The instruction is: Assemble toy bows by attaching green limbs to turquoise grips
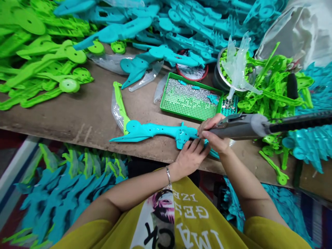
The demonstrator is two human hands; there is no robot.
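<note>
My right hand is wrapped around a grey electric screwdriver, whose black cord runs off to the right. The screwdriver's tip is hidden by my fingers, above the right end of a blue plastic part. Bent over that same end, the fingers of my left hand hold the part against the table. At its left end, a lime-green curved arm with a clear plastic blade sticks up and away from me.
Just beyond my hands is a green perforated tray of small screws. Behind it are a red-rimmed bowl and a metal bowl of green pieces. Blue parts and green parts are heaped around; assembled pieces lie below left.
</note>
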